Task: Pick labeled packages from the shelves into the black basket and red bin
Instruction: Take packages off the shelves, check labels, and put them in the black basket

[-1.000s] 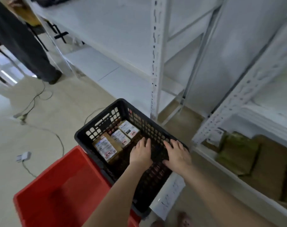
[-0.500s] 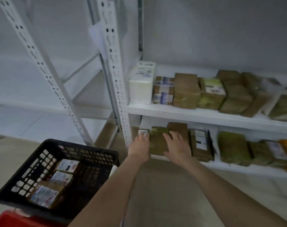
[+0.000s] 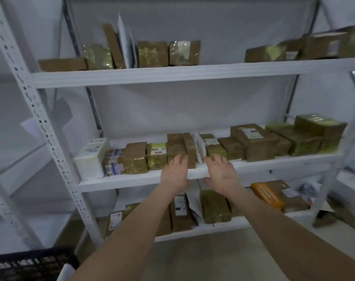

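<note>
Head: hands (image 3: pixel 175 175) (image 3: pixel 221 173) risen to middle shelf (image 3: pixel 132 180).

This is a parcel storeroom or small warehouse. Tall white steel shelving with perforated uprights (image 3: pixel 49 142) fills the far side. Its three visible boards are lined with brown cardboard parcels wrapped in clear tape (image 3: pixel 253 147), many bearing printed white shipping labels (image 3: pixel 250 133). A flat orange package (image 3: pixel 267 194) lies on the lowest board at right. The bare white wall (image 3: pixel 193 106) stands behind, the plain beige floor (image 3: pixel 193 260) below, and a black plastic lattice basket (image 3: pixel 30 264) sits at near left.
</note>
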A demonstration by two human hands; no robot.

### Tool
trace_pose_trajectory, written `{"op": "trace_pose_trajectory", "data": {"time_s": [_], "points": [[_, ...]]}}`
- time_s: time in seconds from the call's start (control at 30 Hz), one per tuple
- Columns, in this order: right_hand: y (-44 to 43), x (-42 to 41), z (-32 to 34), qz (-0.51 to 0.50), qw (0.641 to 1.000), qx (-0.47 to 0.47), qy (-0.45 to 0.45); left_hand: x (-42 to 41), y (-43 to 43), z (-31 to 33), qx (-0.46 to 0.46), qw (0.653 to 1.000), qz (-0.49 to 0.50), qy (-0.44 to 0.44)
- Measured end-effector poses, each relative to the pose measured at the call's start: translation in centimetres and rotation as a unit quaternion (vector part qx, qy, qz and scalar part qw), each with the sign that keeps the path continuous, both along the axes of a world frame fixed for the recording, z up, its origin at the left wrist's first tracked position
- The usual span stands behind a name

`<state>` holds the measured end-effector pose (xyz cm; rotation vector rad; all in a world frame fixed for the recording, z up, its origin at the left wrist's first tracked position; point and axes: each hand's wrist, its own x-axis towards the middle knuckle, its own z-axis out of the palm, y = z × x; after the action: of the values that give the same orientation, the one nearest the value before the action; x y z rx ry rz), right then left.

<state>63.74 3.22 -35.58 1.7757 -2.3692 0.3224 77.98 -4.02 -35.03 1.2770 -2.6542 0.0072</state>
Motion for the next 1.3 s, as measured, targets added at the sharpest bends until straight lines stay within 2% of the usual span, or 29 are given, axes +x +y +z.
{"op": "trace_pose_trajectory", "data": {"time_s": [0.23, 0.57, 0.8, 1.03, 1.13, 1.3], "points": [[4.2, -6.8, 7.9, -0.041, 0.996, -0.076, 0.016, -7.8, 3.9, 8.2, -0.086, 0.994, -0.061, 0.024], [2.1, -10.7, 17.9, -0.019, 0.986, -0.164, 0.027, -12.6, 1.6, 19.1, -0.193, 0.978, -0.064, 0.055], [-4.9, -12.1, 22.8, 0.011, 0.975, -0.222, 0.004, -13.7, -5.1, 23.8, -0.23, 0.965, -0.008, 0.126], [-16.0, -12.8, 26.9, 0.059, 0.965, -0.244, -0.077, -13.8, -13.5, 27.9, -0.266, 0.933, 0.062, 0.234], [-19.8, -12.5, 27.6, 0.1, 0.959, -0.245, -0.103, -13.3, -16.7, 29.9, -0.245, 0.919, 0.087, 0.296], [-24.0, -13.0, 30.2, 0.098, 0.962, -0.229, -0.115, -13.5, -18.8, 31.4, -0.208, 0.91, 0.1, 0.345]]}}
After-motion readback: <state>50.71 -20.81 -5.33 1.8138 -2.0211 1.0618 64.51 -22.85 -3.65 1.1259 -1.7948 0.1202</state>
